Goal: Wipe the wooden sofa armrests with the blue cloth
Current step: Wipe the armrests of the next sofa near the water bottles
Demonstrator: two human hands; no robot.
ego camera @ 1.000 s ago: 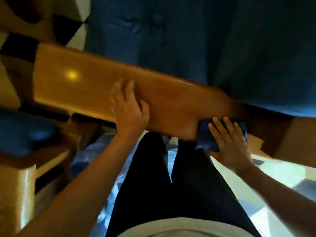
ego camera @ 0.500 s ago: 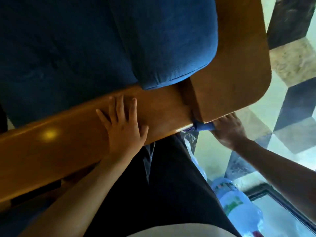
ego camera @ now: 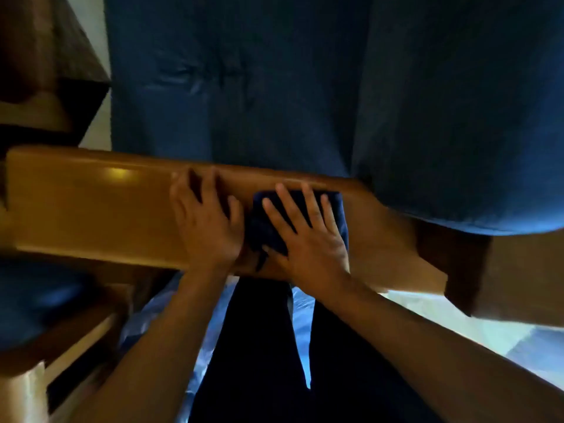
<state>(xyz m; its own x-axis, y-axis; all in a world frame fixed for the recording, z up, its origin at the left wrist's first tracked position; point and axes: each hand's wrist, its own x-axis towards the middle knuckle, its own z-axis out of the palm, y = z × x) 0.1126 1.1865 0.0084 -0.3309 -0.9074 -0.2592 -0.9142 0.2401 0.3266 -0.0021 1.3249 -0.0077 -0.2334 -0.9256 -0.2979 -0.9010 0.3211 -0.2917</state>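
- Since half a second ago the right hand (ego camera: 308, 239) has come up from the armrest's outer edge onto its top face, bringing the cloth (ego camera: 268, 227) with it, and now lies just beside the left hand (ego camera: 206, 221).
- The right hand's grip is released: its fingers are spread straight and press flat on the dark blue cloth.
- The cloth lies bunched on the wooden armrest (ego camera: 91, 209), under the right palm and fingers, showing past the fingertips and between the two hands.
- The left hand's grip is also released: it rests flat on the bare wood just left of the cloth, its thumb touching or nearly touching the cloth's edge.
- Beyond both hands the blue sofa cushion (ego camera: 305, 87) fills the far side, meeting the armrest's back edge.
- Below the hands are the person's dark trousers (ego camera: 262, 346), with pale blue plastic (ego camera: 210, 331) on the floor around them; what it holds is too blurred to tell.
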